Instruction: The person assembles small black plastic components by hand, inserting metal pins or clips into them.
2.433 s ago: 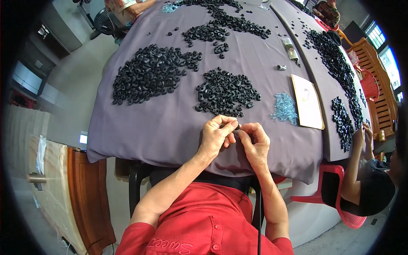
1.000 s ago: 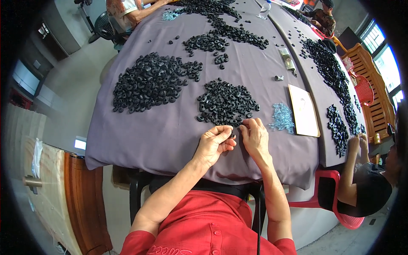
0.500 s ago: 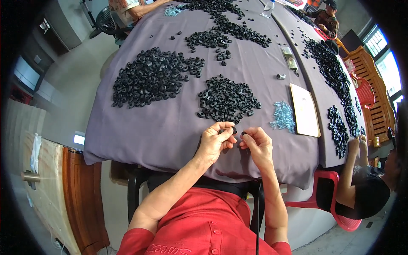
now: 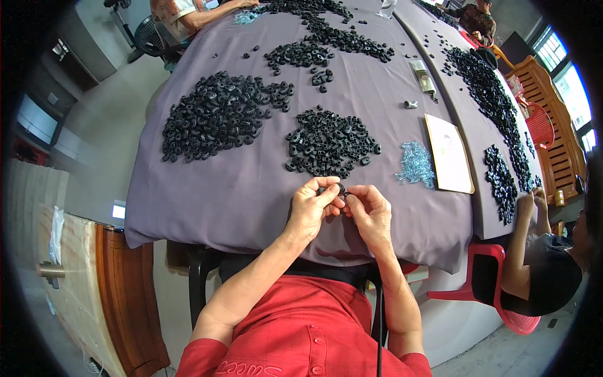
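My left hand (image 4: 312,204) is closed on a small black plastic part (image 4: 340,188), pinched between thumb and fingers. Close against it, my right hand (image 4: 370,213) pinches at the same spot; a bit of black shows at its fingertips, too small to name. Both hands hover over the near edge of the grey-purple cloth (image 4: 251,195). Just beyond them lies a pile of small black ring-like parts (image 4: 330,144). Farther left spreads a larger pile of ridged black parts (image 4: 210,116). Small clear-blue pieces (image 4: 416,164) form a heap to the right of my hands.
A pale flat board (image 4: 449,154) lies right of the blue heap. Beyond it are a tube (image 4: 423,78) and a small silvery piece (image 4: 410,104). More black parts (image 4: 499,185) lie on the right-hand table, where a seated person (image 4: 543,270) works. Other people sit farther back.
My right hand has moved left, and its fingertips now meet the black part in my left hand. The whole view has shifted slightly.
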{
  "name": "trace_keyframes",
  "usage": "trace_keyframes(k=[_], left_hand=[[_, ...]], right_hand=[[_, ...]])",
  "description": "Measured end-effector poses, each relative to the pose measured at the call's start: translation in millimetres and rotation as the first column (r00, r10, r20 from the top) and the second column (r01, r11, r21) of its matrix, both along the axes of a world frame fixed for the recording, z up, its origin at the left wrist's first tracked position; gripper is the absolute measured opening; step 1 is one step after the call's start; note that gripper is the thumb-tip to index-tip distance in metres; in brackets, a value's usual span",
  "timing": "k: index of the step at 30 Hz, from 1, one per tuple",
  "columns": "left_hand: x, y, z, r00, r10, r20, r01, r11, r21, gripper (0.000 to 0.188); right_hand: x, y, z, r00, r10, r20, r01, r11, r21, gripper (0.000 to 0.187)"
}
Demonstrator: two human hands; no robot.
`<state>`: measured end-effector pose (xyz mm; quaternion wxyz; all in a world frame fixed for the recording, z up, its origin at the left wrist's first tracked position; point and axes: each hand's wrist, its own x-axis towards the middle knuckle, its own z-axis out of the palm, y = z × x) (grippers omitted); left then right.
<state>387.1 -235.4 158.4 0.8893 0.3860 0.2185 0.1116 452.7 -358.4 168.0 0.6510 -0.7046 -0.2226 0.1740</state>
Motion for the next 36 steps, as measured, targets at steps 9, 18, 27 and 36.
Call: trace_keyframes(k=[9, 18, 27, 36], left_hand=[[0.8, -0.4, 2.4, 0.999, -0.038, -0.01, 0.039, 0.998, 0.044, 0.015], [0.6, -4.8, 3.4, 1.0, -0.017, -0.001, 0.017, 0.995, 0.099, 0.013], [2.5, -15.7, -2.9, 0.996, 0.078, 0.036, -0.084, 0.968, 0.236, 0.012], [0.4, -19.1, -3.0, 0.991, 0.121, 0.063, -0.136, 0.908, 0.396, 0.014]], right_hand=[[-3.0, 0.7, -1.5, 0.998, -0.054, -0.014, 0.054, 0.998, 0.03, 0.008], [0.7, -1.2, 1.2, 0.996, 0.001, -0.088, 0.005, 0.997, 0.071, 0.005], [-1.1, -1.3, -6.6, 0.999, -0.033, -0.007, 0.034, 0.996, 0.082, 0.006], [-7.4, -1.7, -3.7, 0.995, -0.077, 0.063, 0.072, 0.995, 0.068, 0.006]])
